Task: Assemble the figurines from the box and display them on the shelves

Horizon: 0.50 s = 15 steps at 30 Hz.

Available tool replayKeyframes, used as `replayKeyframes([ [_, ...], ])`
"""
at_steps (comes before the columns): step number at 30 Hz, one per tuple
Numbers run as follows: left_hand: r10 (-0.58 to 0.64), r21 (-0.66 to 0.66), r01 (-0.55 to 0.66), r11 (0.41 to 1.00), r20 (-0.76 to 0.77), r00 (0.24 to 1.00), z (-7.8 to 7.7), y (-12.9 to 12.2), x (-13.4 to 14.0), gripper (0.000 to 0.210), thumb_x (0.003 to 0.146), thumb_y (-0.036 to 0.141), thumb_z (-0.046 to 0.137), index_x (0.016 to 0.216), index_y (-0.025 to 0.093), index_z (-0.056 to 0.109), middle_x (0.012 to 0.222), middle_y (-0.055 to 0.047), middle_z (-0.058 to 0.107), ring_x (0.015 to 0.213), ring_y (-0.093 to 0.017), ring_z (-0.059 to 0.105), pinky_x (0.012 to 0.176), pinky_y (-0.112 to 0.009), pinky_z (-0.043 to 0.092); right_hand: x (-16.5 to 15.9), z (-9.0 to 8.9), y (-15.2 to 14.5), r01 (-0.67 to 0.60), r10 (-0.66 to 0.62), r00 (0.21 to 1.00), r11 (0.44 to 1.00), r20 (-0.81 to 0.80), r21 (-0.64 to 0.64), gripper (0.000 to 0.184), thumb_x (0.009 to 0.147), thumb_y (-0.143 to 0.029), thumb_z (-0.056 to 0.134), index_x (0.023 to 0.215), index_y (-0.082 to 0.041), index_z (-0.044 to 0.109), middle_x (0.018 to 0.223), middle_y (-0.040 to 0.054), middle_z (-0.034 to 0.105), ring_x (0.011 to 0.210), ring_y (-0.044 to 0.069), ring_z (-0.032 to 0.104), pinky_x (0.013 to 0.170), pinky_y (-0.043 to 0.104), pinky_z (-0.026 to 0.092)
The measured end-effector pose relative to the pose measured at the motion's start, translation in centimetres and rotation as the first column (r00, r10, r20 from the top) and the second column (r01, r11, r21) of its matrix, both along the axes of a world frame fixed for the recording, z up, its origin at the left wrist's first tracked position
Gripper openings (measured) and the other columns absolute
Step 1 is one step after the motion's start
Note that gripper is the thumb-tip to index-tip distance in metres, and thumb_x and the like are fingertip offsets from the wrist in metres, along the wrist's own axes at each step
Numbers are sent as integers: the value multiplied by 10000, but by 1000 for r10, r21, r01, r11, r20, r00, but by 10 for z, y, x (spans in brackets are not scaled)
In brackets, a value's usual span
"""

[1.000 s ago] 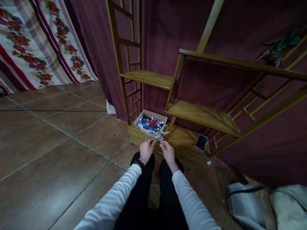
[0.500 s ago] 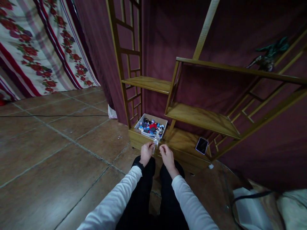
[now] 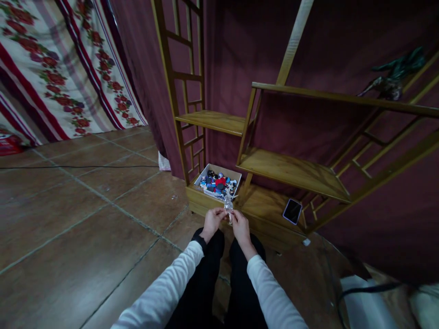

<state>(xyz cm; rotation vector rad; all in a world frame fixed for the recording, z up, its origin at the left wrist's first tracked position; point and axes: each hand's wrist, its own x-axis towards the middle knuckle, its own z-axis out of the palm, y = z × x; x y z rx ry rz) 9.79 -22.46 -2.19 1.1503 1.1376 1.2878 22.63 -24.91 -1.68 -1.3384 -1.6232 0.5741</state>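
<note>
A small, shiny, clear plastic packet (image 3: 228,204) is between my hands, just in front of the box; what is inside it, if anything, is too small to tell. My left hand (image 3: 212,221) pinches its left side, and a dark band sits on that wrist. On the other side my right hand (image 3: 241,226) is closed with the fingertips at the packet's lower right. Just beyond, an open cardboard box (image 3: 230,172) holds many small flat pieces in red, blue, black and white (image 3: 219,183).
The box stands at the left end of the low base of a wooden shelf unit (image 3: 219,121). A phone or small tablet (image 3: 292,211) lies on the base to the right. A dark figurine (image 3: 394,75) is on the upper shelf. A cable (image 3: 78,166) crosses the tiled floor.
My right hand has come in to the packet, closing the gap between my hands. The packet has shifted slightly down and right in the view, which has also turned a little left.
</note>
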Motion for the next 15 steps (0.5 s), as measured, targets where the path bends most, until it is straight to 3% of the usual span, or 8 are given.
replayKeyframes([
  [4,51,-16,-51,999,14,999,-1,-5,-1,233,620,343,716,699,127,674,572,-25,644,498,-115,565,510,-223,449,-2,-7,1,-15,12,997,999,-79,-36,268,846,-296,435,989,-211,646,841,39,711,735,180,653,687,268,482],
  [9,243,-8,-243,970,-10,970,-3,-7,-5,198,662,321,683,725,134,660,633,-27,660,504,-116,575,533,-235,464,-5,-10,-3,17,-22,980,1000,-198,-26,340,868,-325,375,1089,-200,601,978,70,696,797,178,659,768,304,496],
  [15,274,13,-285,959,-312,910,7,-18,-13,140,706,294,660,747,163,683,693,-52,688,600,-152,624,576,-240,464,-7,-9,-4,-24,18,977,999,-214,-24,330,819,-393,482,1054,-206,619,971,82,699,865,210,652,793,331,500],
])
